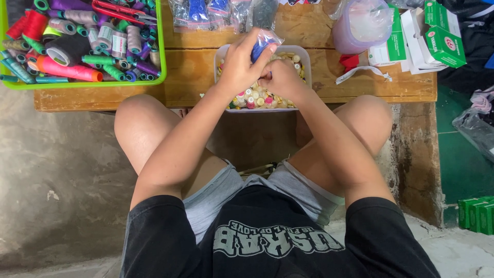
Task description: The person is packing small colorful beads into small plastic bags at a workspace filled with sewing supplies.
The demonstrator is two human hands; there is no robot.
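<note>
Tray: green plastic tray [162, 62] sits at the far left of the wooden bench [190, 72], packed with thread spools [77, 46] in red, pink, green, purple and grey; red-handled scissors [121, 10] lie across the top of the pile.
Bench: low, bare wood, running from under the tray across to the boxes on the right; the person sits on the concrete floor [56, 170] facing it, knees raised on either side.
Left hand: left hand [239, 64] is over the white tub [221, 54], fingers closed in a pinch on a small clear bag with blue contents [265, 41], which sticks up above the tub's far edge.
Tub: rectangular, white, at the front edge of the bench between the knees, filled with loose buttons [254, 98], mostly cream and white with some pink and red.
Right hand: right hand [283, 80] is just beside the left, touching it, curled down over the buttons; the fingertips are tucked under, so I cannot tell whether they grip anything.
Bags behind: several clear packets [200, 13] with blue and dark contents lie along the bench's far edge.
Container: translucent purple-tinted tub with lid [363, 23] stands right of centre, near a red scrap [350, 62].
Boxes: green-and-white cartons [442, 41] are stacked at the bench's right end; more green boxes [476, 213] rest on the floor at far right.
</note>
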